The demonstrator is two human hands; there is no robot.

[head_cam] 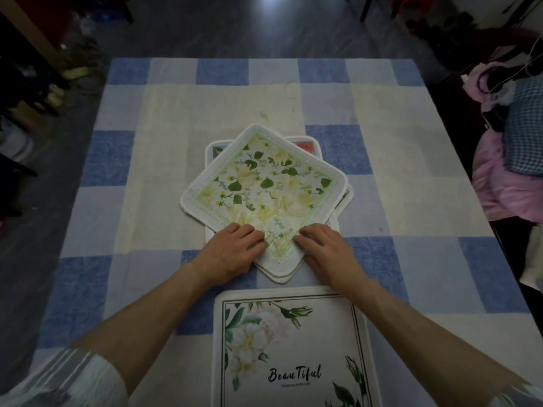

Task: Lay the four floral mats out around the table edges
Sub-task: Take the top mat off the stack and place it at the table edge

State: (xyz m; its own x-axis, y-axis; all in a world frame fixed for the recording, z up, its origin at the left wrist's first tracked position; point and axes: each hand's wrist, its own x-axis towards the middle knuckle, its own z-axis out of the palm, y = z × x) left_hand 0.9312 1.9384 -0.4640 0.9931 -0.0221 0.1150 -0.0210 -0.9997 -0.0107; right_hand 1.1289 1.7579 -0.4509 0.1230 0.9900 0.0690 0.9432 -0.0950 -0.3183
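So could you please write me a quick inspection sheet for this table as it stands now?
Surface: checked tablecloth, faintly stained.
Job's things: Beautiful mat flat at near edge; green-leaf mat tops the centre stack, turned diamond-wise; lower mats partly hidden.
Clutter: nothing seen.
Grippers: left hand and right hand rest on the top mat's near corner.
Cables: thin white cord at right.
Surroundings: pink clothing at right; dim floor.

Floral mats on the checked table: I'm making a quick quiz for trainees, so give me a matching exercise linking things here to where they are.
Things:
1. green-leaf mat
2. "Beautiful" mat
3. left hand
4. right hand

Places:
A. near table edge
B. top of the centre stack
C. stack's near corner, right side
D. stack's near corner, left side

Pairs: 1-B, 2-A, 3-D, 4-C
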